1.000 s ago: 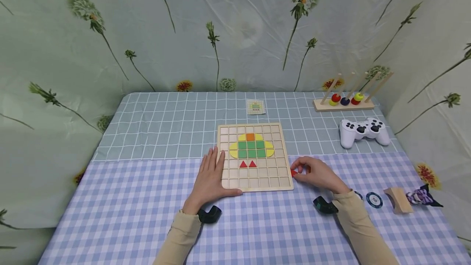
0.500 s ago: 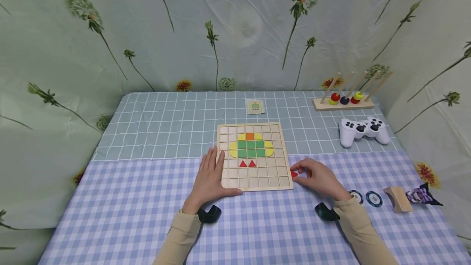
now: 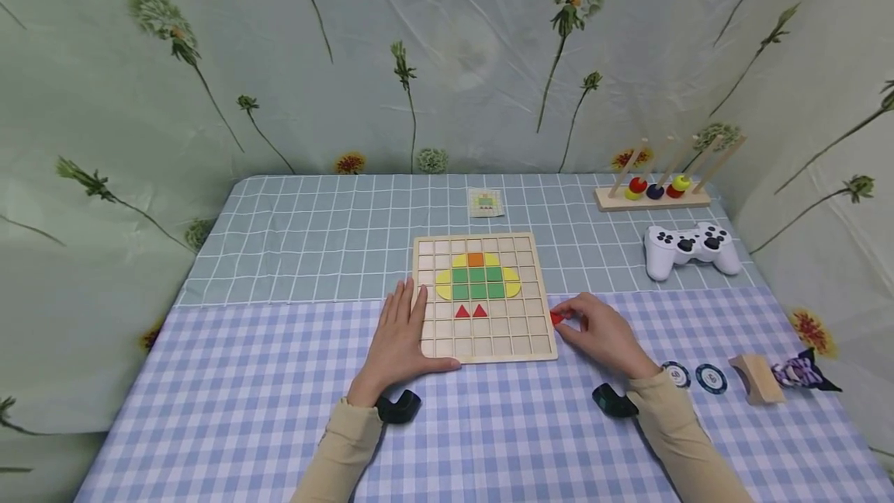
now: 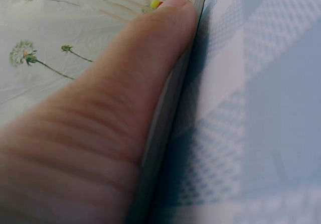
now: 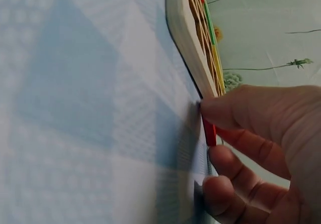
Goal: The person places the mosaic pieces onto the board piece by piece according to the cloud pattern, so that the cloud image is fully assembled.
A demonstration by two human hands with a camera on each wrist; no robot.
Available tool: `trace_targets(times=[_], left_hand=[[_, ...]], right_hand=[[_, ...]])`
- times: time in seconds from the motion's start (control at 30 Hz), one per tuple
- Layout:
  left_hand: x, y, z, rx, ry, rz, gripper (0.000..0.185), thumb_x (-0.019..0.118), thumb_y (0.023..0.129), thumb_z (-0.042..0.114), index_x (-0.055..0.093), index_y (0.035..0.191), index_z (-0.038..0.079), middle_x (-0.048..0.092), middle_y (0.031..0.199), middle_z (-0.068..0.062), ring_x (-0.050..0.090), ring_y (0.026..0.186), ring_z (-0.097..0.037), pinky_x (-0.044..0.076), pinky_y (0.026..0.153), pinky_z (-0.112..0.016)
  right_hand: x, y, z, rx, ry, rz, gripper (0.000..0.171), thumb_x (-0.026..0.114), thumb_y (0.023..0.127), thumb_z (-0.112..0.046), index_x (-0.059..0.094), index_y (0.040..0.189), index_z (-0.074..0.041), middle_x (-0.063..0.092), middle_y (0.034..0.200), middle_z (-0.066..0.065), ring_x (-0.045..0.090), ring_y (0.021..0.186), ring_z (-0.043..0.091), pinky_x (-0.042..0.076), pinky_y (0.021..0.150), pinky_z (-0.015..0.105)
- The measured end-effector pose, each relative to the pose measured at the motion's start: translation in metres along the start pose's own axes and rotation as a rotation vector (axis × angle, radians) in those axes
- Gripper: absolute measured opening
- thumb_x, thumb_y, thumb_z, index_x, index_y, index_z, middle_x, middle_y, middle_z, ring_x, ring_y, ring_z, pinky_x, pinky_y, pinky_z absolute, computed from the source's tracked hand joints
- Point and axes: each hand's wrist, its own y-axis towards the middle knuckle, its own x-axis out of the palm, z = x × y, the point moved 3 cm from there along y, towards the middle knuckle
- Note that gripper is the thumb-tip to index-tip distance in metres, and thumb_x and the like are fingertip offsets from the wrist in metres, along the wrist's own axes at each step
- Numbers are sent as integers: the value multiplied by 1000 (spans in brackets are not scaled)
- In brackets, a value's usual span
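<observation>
A square wooden grid board (image 3: 520,326) lies on the table. It bears green squares (image 3: 477,283), an orange square (image 3: 476,259), yellow rounded tiles (image 3: 512,282) and two red triangles (image 3: 479,311). My left hand (image 3: 398,344) rests with straight fingers on the board's left side, its thumb along the front edge; the left wrist view shows this thumb (image 4: 130,78) close up. Just off the board's right edge, my right hand (image 3: 602,334) pinches a small red triangular tile (image 3: 556,317). In the right wrist view, fingertips partly cover this red tile (image 5: 209,132).
Behind the board lies a small pattern card (image 3: 486,202). A peg stand with coloured beads (image 3: 653,199) and a white game controller (image 3: 690,250) stand at the back right. Two round chips (image 3: 711,379), a wooden arch block (image 3: 757,379) and a purple figure (image 3: 800,372) lie at the right.
My right hand has shifted slightly at the board's right edge, and the red triangular tile has moved a little farther back. The left hand and the board stay in place.
</observation>
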Motion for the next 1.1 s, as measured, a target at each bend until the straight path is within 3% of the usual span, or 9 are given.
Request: trace_targets(times=[0.47, 0.73, 0.87, 1.0, 1.1], left_hand=[[0, 0, 0, 3, 1, 8, 129, 62, 61, 81, 15, 151, 1, 3, 156, -19, -3, 143, -31, 0, 114, -41], [-1, 0, 1, -6, -1, -7, 129, 63, 61, 80, 14, 151, 1, 2, 156, -19, -4, 143, -30, -1, 114, -41], [0, 0, 2, -6, 1, -10, 129, 63, 61, 80, 14, 151, 1, 2, 156, -19, -4, 143, -30, -2, 114, -41], [-1, -1, 2, -5, -1, 3, 129, 63, 61, 80, 15, 151, 1, 3, 156, -19, -3, 143, -31, 0, 114, -42], [-1, -1, 1, -9, -3, -4, 130, 62, 61, 81, 14, 151, 1, 2, 156, -19, -4, 143, -30, -1, 114, -41]], right_hand=[[-5, 2, 3, 11, 41, 33, 20, 78, 78, -9, 70, 96, -7, 57, 89, 3, 42, 61, 13, 35, 51, 26], [-1, 3, 5, 82, 175, -26, 18, 76, 78, -5, 65, 92, -9, 60, 81, 1, 44, 57, 16, 36, 48, 25], [-2, 5, 3, 131, 225, -6, 18, 77, 78, -7, 66, 92, -8, 61, 80, 2, 44, 56, 17, 35, 46, 24], [-2, 12, -5, 133, 284, 21, 21, 80, 75, -8, 65, 89, -7, 62, 79, 3, 44, 56, 16, 34, 45, 24], [2, 19, -18, 110, 321, -7, 19, 81, 74, -10, 65, 85, -8, 61, 77, 2, 41, 53, 15, 32, 44, 24]])
